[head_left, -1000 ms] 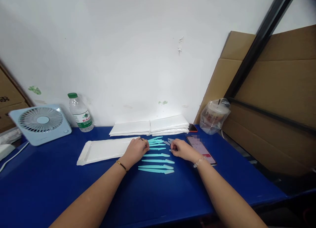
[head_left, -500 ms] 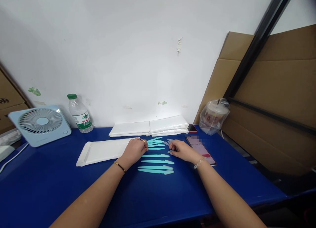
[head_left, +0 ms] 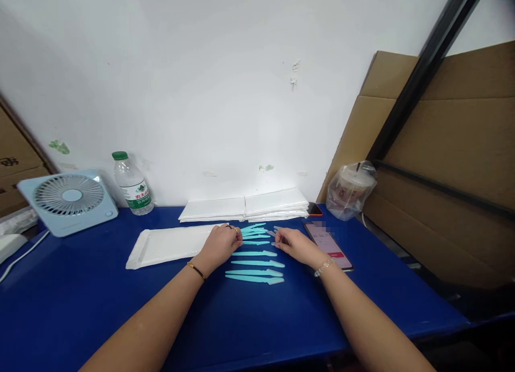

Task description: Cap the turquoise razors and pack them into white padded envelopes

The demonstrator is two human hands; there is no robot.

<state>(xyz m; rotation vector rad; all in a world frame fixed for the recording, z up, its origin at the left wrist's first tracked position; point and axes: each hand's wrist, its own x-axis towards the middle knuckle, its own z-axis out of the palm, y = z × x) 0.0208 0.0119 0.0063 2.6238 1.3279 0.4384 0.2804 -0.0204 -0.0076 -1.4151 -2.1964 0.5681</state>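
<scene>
Several turquoise eyebrow razors (head_left: pixel 257 263) lie in a column on the blue table, handles to the left and blade ends to the right. My left hand (head_left: pixel 222 244) is closed at the handle end of one razor (head_left: pixel 256 243) in the upper part of the column. Across from it, the thumb and fingers of my right hand (head_left: pixel 295 246) pinch a small translucent blade cap (head_left: pixel 273 244) close to that razor's blade end. More translucent caps (head_left: pixel 271 233) lie just beyond these fingers. My left hand covers the handle tips of the upper razors.
A white padded packet (head_left: pixel 169 246) lies left of my left hand. Behind the razors sits a stack of white packets (head_left: pixel 277 204). A phone (head_left: pixel 333 251) is beside my right wrist. A bagged drink cup (head_left: pixel 350 189), water bottle (head_left: pixel 134 187) and blue fan (head_left: pixel 72 200) stand farther back.
My right thumb and fingers have drawn closer together around the small cap, and the cap has shifted slightly left toward the razor. My left hand keeps its place at the handles.
</scene>
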